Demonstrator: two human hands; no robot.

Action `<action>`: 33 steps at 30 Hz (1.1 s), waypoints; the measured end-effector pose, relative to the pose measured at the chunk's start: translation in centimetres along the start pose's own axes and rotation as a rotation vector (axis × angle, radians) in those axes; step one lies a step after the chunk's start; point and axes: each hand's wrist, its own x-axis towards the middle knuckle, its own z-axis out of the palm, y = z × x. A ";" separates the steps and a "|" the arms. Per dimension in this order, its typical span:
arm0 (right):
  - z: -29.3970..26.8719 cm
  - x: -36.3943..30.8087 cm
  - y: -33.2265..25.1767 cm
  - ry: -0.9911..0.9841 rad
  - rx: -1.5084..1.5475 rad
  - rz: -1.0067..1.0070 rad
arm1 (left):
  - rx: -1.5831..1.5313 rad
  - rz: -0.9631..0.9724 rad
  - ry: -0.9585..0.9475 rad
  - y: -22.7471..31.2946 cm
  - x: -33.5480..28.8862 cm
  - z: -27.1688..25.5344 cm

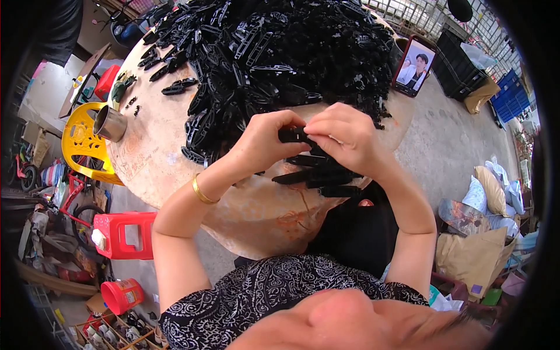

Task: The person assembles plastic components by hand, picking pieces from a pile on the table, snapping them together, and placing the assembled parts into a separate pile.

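Note:
Between my two hands is a small black plastic part [293,135], held just above the near side of the table. My left hand [265,140], with a gold bangle on its wrist, grips the part's left end between thumb and fingers. My right hand [344,137] pinches at its right end; what its fingertips hold there is partly hidden. Below the hands, several long black plastic pieces [318,175] lie side by side at the table's near edge. A large heap of black plastic parts [251,64] covers the far part of the round table [151,157].
A metal cup [110,123] stands at the table's left rim by a yellow chair [87,137]. A phone [415,65] with a lit screen stands at the right rim. On the floor are a red stool [125,235], a red bucket [122,295] and cardboard [469,256].

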 end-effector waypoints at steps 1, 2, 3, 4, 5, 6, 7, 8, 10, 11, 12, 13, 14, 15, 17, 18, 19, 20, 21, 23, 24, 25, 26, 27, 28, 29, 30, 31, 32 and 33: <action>0.0 -0.1 0.0 0.001 -0.001 0.000 | 0.001 0.001 -0.001 -0.1 0.0 0.1; 0.0 -0.2 0.0 -0.015 -0.008 -0.020 | -0.038 0.004 0.013 -0.3 0.0 0.3; 0.0 -0.3 -0.1 -0.032 -0.014 -0.041 | -0.077 0.007 0.028 -0.4 0.0 0.4; 0.0 -0.3 -0.2 -0.032 -0.015 -0.043 | -0.076 0.009 0.029 -0.2 0.0 0.4; -0.1 -0.3 -0.3 -0.035 -0.038 -0.052 | -0.106 -0.036 0.014 0.0 0.0 0.5; -0.1 -0.4 -0.4 -0.037 -0.060 -0.061 | -0.137 -0.082 -0.001 0.1 0.0 0.5; -0.1 -0.3 -0.4 -0.037 -0.061 -0.063 | -0.136 -0.080 0.000 0.1 0.0 0.4; -0.1 -0.4 -0.5 -0.037 -0.094 -0.077 | -0.162 -0.120 -0.011 0.1 0.0 0.4; -0.1 -0.5 -0.5 -0.037 -0.127 -0.092 | -0.188 -0.159 -0.022 0.2 0.0 0.2; -0.1 -0.6 -0.5 -0.047 -0.161 -0.090 | -0.233 -0.203 -0.046 0.5 0.0 0.0; -0.1 -0.7 -0.5 -0.056 -0.194 -0.087 | -0.278 -0.247 -0.070 0.6 0.0 -0.1; -0.2 -0.7 -0.6 -0.057 -0.195 -0.088 | -0.279 -0.246 -0.070 0.5 0.1 -0.2; -0.4 -0.6 -0.8 -0.081 -0.253 -0.110 | -0.383 -0.241 -0.093 0.3 0.1 -0.2; -0.4 -0.6 -0.9 -0.105 -0.311 -0.133 | -0.486 -0.236 -0.116 0.2 0.2 -0.3; -0.4 -0.8 -0.6 -0.098 -0.325 -0.139 | -0.515 -0.244 -0.112 0.0 0.2 -0.4; -0.5 -0.9 -0.4 -0.092 -0.339 -0.145 | -0.544 -0.252 -0.108 -0.1 0.3 -0.4; -0.5 -0.8 -0.5 -0.092 -0.340 -0.143 | -0.544 -0.252 -0.110 -0.1 0.3 -0.4; -0.6 -0.6 -0.7 -0.073 -0.224 -0.003 | -0.583 -0.218 -0.099 -0.1 0.3 -0.5; -0.5 -0.5 -0.9 -0.053 -0.108 0.135 | -0.622 -0.183 -0.087 -0.2 0.3 -0.5; 0.0 -0.4 -1.3 -0.025 0.046 0.317 | -0.619 -0.179 -0.082 -0.3 0.3 -0.7; 0.1 -0.5 -1.4 0.004 0.200 0.494 | -0.568 -0.117 -0.024 -0.3 0.2 -0.6; 0.0 -0.5 -1.3 0.004 0.202 0.496 | -0.517 -0.055 0.033 -0.2 0.0 -0.4; -0.4 -0.5 -1.1 -0.057 0.180 0.497 | -0.426 -0.001 0.085 -0.4 -0.1 0.2; -0.7 -0.5 -1.0 -0.118 0.158 0.497 | -0.426 -0.001 0.084 -0.3 -0.2 0.3; -0.7 -0.6 -1.0 -0.118 0.158 0.496 | -0.310 0.052 0.120 -0.2 -0.2 0.4; -0.7 -0.7 -1.1 -0.107 0.088 0.441 | -0.196 0.105 0.154 -0.1 -0.3 0.5; -0.7 -0.8 -1.2 -0.096 0.018 0.385 | -0.127 0.148 0.186 0.0 -0.3 0.7; -0.7 -1.0 -1.2 -0.095 0.016 0.385 | -0.127 0.150 0.185 0.2 -0.4 0.9; -0.8 -1.3 -1.1 -0.100 -0.048 0.349 | -0.095 0.167 0.190 0.4 -0.5 0.9; -0.9 -1.5 -1.1 -0.105 -0.112 0.313 | -0.063 0.184 0.194 0.5 -0.5 1.0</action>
